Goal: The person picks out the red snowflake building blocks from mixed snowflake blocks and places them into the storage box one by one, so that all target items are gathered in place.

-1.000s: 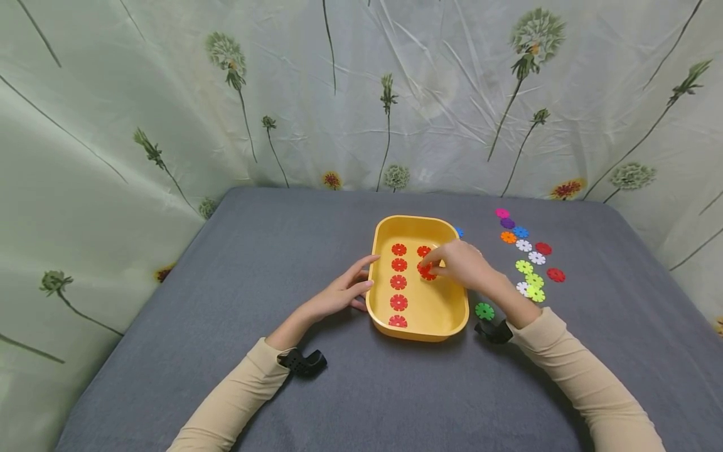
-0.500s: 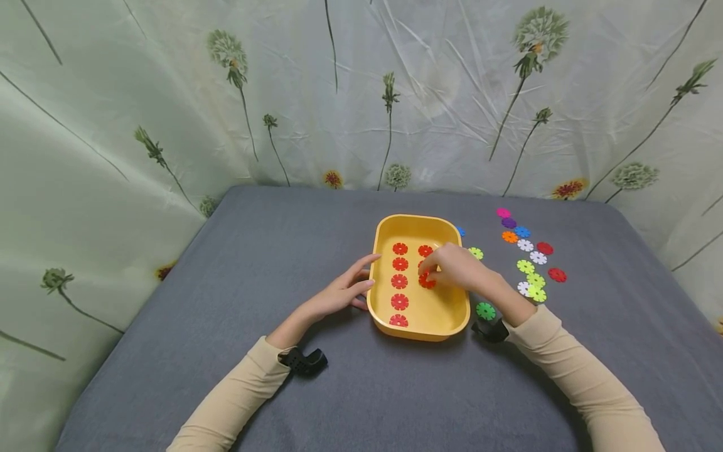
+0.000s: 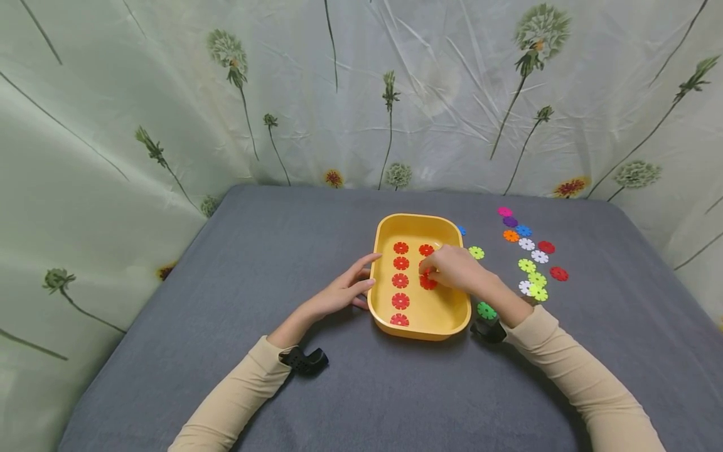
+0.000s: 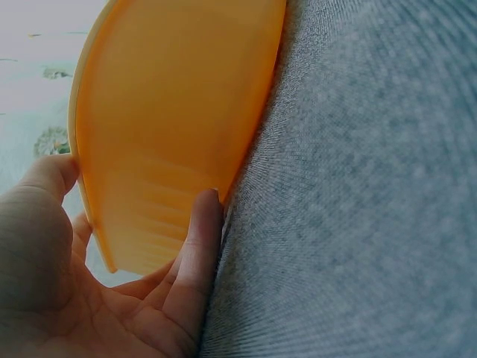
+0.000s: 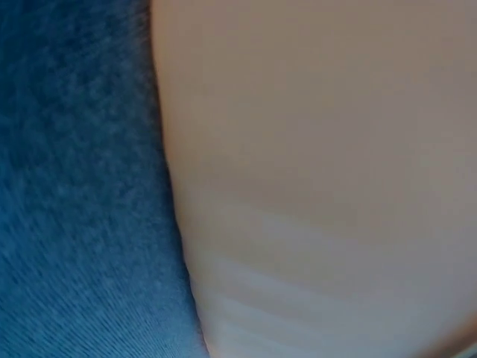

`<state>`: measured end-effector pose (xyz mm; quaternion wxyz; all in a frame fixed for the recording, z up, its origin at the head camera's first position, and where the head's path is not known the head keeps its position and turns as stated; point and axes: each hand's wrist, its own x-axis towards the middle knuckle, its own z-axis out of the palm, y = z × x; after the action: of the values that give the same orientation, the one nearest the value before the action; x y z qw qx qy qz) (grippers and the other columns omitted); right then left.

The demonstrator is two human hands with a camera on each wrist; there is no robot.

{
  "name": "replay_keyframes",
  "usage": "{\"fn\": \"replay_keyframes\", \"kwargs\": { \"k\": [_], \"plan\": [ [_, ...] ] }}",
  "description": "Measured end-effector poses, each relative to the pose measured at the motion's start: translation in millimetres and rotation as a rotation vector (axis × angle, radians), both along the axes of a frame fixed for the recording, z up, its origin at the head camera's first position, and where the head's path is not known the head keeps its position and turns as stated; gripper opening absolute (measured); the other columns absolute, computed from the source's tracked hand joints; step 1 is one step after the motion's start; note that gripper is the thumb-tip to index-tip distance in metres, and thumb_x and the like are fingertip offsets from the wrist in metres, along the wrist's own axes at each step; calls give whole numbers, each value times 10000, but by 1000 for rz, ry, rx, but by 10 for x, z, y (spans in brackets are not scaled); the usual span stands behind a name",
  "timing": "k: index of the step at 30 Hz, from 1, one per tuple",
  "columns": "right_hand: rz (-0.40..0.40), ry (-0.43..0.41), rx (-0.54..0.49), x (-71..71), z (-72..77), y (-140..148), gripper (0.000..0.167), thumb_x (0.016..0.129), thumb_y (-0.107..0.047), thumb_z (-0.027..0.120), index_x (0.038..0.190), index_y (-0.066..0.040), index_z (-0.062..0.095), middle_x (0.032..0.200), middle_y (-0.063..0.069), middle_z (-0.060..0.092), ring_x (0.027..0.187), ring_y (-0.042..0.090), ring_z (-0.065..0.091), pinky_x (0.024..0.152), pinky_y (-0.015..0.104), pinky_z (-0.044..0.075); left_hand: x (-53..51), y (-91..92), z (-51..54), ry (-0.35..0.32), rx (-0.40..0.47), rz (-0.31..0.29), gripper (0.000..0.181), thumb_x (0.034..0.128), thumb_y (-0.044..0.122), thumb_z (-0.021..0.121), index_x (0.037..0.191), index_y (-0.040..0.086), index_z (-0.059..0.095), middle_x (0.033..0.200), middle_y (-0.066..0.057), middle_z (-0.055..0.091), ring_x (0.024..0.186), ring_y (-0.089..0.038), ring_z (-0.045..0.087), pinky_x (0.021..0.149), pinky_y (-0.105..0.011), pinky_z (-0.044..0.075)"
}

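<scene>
A yellow tray [image 3: 420, 329] stands on the grey cloth, with a left column of several red slotted discs [image 3: 400, 280] on its floor. My left hand [image 3: 339, 294] is at the tray's left side; in the left wrist view its extended fingers [image 4: 200, 239] rest along the outer wall [image 4: 171, 112]. My right hand [image 3: 456, 269] reaches over the right rim, its bent fingers pinching a red slotted disc [image 3: 428, 284] low in a second column. Above that disc lie another red disc [image 3: 426, 250] and one partly hidden by the fingers. A blurred pale surface fills most of the right wrist view.
Right of the tray, loose slotted discs lie scattered: a green one [image 3: 486, 310], a yellow-green one [image 3: 476, 252], an orange one [image 3: 511, 236], a red one [image 3: 559, 274] and several others. A flower-patterned curtain [image 3: 316, 94] hangs behind the table.
My right hand has shifted slightly toward me, bringing the red disc lower in the second column, and has stayed there over the last half second. The left hand keeps its place.
</scene>
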<state>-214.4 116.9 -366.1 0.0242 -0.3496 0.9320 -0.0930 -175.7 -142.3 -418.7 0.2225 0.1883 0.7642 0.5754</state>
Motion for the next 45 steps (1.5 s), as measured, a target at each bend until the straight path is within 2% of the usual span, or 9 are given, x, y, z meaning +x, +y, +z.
{"fn": "replay_keyframes", "kwargs": {
  "k": [14,23,31,37,41,45],
  "plan": [
    [-4,66,19,27,-28,6,114,791,-64,693,804,-173,726,698,-49,657,636,115,503,498,199,378,-15,9,6,-3,5,-5,556,997,250,439,1463,396,174,1457,-183,345,1172,-343,550,797,-378,578],
    [-30,69,17,20,-46,8,69,789,-101,723,816,-164,722,722,-28,673,616,112,502,490,196,391,-17,26,12,3,2,-3,561,995,237,442,1468,378,175,1455,-192,346,1168,-342,555,794,-377,579],
    [-32,58,-82,50,-24,35,107,789,-54,701,876,-110,732,813,5,712,697,127,564,618,258,499,-21,26,-3,20,-5,-7,567,995,232,443,1480,336,167,1440,-215,355,1143,-331,571,784,-365,581],
    [-13,49,-199,60,-30,50,115,793,-29,688,895,-69,727,831,32,713,740,151,588,693,309,539,-12,18,-10,25,-9,-9,567,997,220,437,1482,329,164,1419,-222,370,1117,-315,583,780,-364,582],
    [-20,67,-269,59,-40,82,138,792,-16,686,917,-57,724,827,35,712,738,143,590,682,287,537,-4,12,-7,24,-15,-5,569,998,219,436,1483,329,160,1410,-220,379,1106,-309,588,775,-366,583],
    [-18,139,-341,59,-42,124,157,784,-10,704,938,-40,720,806,51,712,664,131,556,590,221,478,-3,7,-11,20,-12,-3,566,998,216,436,1482,328,164,1406,-223,380,1103,-312,587,773,-368,584]
  ]
}}
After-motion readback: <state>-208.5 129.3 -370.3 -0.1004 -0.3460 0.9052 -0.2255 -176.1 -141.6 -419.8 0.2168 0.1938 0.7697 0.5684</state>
